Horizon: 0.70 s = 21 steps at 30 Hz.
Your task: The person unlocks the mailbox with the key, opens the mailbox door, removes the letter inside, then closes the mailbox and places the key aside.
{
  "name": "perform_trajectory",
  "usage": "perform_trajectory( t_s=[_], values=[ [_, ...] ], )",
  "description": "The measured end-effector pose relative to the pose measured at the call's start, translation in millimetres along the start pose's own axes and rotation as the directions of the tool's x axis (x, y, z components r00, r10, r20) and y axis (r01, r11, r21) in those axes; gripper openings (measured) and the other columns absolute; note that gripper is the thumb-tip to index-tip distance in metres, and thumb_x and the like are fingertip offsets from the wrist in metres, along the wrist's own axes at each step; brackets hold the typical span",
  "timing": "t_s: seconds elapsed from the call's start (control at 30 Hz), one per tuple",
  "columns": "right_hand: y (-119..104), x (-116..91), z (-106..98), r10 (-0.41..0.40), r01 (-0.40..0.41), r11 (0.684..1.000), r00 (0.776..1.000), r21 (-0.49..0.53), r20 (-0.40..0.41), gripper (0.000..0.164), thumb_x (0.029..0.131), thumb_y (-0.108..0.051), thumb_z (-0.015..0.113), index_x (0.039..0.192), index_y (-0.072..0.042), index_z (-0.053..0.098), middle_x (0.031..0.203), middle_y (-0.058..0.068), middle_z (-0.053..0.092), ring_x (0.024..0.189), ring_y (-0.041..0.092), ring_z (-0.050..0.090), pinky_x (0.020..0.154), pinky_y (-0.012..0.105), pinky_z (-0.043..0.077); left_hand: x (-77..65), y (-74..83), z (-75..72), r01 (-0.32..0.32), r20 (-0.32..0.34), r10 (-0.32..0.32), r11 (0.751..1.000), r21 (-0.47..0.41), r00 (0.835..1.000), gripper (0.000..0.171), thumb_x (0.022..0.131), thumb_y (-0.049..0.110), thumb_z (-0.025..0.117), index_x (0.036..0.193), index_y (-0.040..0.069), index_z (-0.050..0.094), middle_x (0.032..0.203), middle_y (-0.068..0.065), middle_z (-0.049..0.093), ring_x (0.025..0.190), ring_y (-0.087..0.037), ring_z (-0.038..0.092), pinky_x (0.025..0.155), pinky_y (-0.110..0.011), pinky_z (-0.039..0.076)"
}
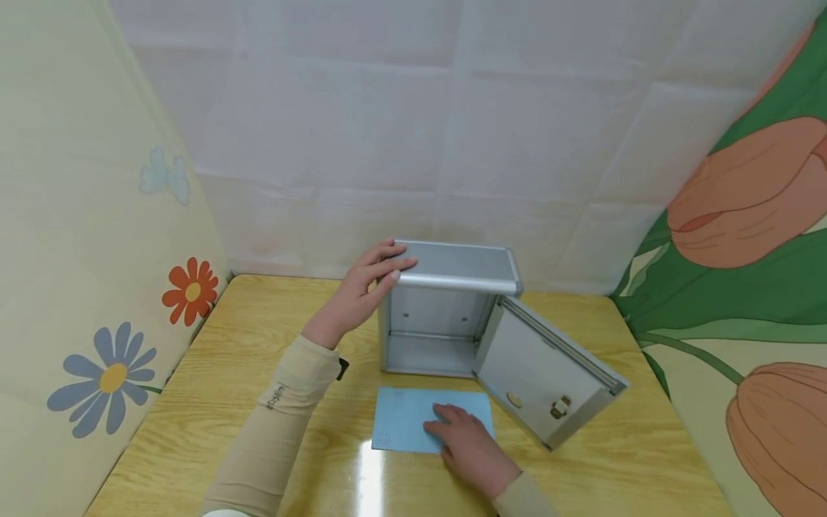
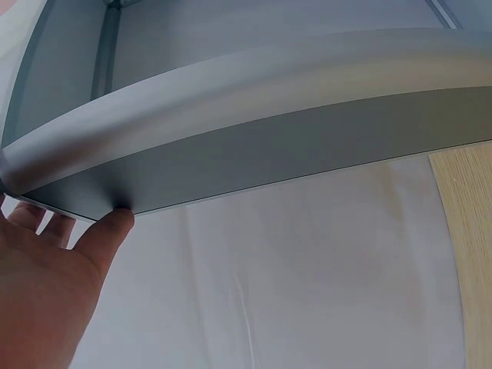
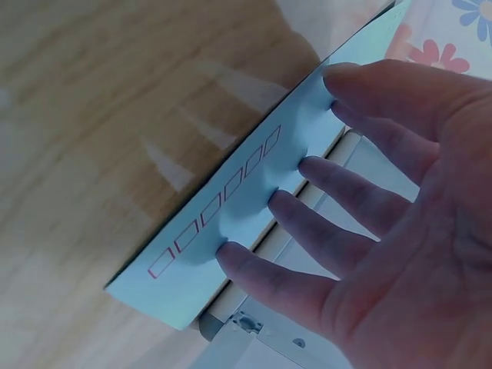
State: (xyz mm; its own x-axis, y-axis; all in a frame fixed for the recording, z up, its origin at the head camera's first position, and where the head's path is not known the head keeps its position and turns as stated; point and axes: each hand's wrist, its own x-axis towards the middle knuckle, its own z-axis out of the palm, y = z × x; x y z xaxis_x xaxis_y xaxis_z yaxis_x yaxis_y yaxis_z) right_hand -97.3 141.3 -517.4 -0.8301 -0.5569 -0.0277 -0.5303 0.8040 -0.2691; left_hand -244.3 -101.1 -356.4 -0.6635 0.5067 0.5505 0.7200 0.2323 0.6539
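A grey metal mailbox stands on the wooden table with its front door swung out to the right. My left hand rests on the top left edge of the mailbox, its fingers reaching over the top panel; the left wrist view has that hand touching the panel's edge. In front of the mailbox lies a light blue envelope. The spread fingertips of my right hand touch it. Red postcode squares show on the envelope in the right wrist view.
The wooden table reaches back to a white cloth wall. A flower-printed panel borders it on the left, and a tulip-printed panel on the right. A lock latch sits on the door's inner face.
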Motion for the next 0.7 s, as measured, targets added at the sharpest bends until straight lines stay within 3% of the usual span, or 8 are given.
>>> perform_trajectory(
  t_s=[0.23, 0.47, 0.7],
  values=[
    [3, 7, -1, 0.006, -0.006, 1.000, 1.000, -0.019, -0.004, 0.038, 0.084, -0.007, 0.069, 0.121, -0.017, 0.067, 0.132, 0.013, 0.053, 0.119, 0.034, 0.050, 0.086, 0.055, 0.048, 1.3, 32.0, -5.7, 0.031, 0.016, -0.031, 0.999, -0.023, 0.999, 0.034, 0.098, -0.003, 0.047, 0.132, -0.007, 0.054, 0.144, -0.025, 0.036, 0.141, -0.037, 0.018, 0.113, -0.047, 0.020],
    [2, 9, -4, 0.024, -0.024, 1.000, 1.000, 0.009, 0.019, 0.038, 0.084, -0.007, 0.069, 0.121, -0.016, 0.066, 0.133, 0.014, 0.052, 0.121, 0.034, 0.049, 0.088, 0.057, 0.046, 1.0, 33.5, -6.0, 0.025, 0.011, -0.025, 0.999, -0.021, 1.000, 0.034, 0.098, -0.005, 0.047, 0.131, -0.008, 0.054, 0.143, -0.027, 0.036, 0.140, -0.040, 0.018, 0.113, -0.048, 0.019],
    [-4, 13, -18, 0.007, -0.007, 1.000, 1.000, 0.001, 0.024, 0.037, 0.088, -0.016, 0.068, 0.125, -0.016, 0.064, 0.133, 0.013, 0.053, 0.122, 0.032, 0.049, 0.097, 0.054, 0.041, 0.6, 32.2, -6.4, 0.026, 0.016, -0.025, 0.999, -0.021, 1.000, 0.034, 0.098, -0.004, 0.047, 0.132, -0.007, 0.054, 0.143, -0.026, 0.036, 0.140, -0.039, 0.018, 0.113, -0.047, 0.020]
  ],
)
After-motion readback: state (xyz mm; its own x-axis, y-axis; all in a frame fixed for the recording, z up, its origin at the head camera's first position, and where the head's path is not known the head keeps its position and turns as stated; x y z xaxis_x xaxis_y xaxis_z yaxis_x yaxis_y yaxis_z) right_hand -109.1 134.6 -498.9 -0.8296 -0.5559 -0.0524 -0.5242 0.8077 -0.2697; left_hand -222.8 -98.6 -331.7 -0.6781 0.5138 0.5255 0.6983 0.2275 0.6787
